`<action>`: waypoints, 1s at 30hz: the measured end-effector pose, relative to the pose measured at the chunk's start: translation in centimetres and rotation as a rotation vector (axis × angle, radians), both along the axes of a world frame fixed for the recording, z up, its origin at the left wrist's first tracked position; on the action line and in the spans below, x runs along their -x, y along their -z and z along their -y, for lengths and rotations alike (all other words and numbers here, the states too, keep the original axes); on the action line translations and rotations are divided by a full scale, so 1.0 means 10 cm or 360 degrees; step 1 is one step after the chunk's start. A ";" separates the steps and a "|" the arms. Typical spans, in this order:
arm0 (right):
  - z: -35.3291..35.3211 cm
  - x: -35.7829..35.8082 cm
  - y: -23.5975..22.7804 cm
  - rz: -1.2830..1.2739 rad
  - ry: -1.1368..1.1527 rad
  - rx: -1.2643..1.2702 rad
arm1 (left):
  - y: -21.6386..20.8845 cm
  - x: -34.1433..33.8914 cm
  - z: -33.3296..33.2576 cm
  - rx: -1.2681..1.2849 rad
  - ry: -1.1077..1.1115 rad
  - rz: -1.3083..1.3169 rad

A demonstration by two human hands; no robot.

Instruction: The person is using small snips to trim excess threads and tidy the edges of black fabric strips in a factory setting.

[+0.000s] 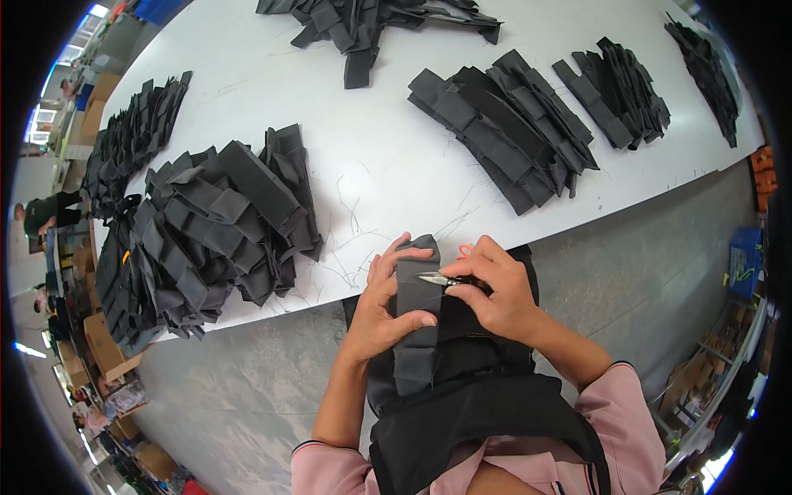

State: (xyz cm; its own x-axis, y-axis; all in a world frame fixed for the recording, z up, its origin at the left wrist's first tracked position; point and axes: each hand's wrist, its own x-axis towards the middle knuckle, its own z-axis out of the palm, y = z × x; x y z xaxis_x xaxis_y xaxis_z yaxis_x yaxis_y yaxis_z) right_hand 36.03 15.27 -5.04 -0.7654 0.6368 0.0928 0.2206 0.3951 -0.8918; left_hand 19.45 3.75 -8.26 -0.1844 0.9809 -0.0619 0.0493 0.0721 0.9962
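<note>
My left hand [385,307] is closed around a dark grey fabric strip [417,360], its thumb and fingers on the front face. The strip stands roughly upright in the view, between the table edge and my lap. In my right hand [495,289] is a pair of small thread snips [432,279] with a dark handle. Their pointed metal blades lie across the strip's right side, near its upper part. A pinkish-red loop [466,250] shows beside my right fingers. Whether the blades touch the fabric I cannot tell.
On the white table [363,148], a large heap of dark fabric strips [223,223] lies left. Another pile [507,124] lies right, a smaller one [619,95] beyond it. Loose thread ends [355,210] are scattered near the front edge. A blue crate [745,262] stands far right.
</note>
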 end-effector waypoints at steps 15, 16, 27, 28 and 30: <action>0.12 0.14 0.08 -0.0442 0.0286 0.1286 | 0.03 -0.09 -0.13 -0.0046 -0.0413 -0.0415; 0.18 0.14 0.13 -0.0378 0.0232 0.1411 | -0.03 -0.11 -0.17 -0.0057 -0.0564 -0.0272; 0.31 0.28 0.24 -0.0424 0.0306 0.1522 | -0.18 -0.11 -0.12 -0.0188 -0.0464 -0.0627; 0.32 0.28 0.22 -0.0416 0.0337 0.1596 | -0.18 -0.09 -0.12 -0.0199 -0.0477 -0.0659; 0.36 0.32 0.16 -0.0443 0.0350 0.1665 | -0.16 -0.08 -0.12 -0.0041 -0.0649 -0.0048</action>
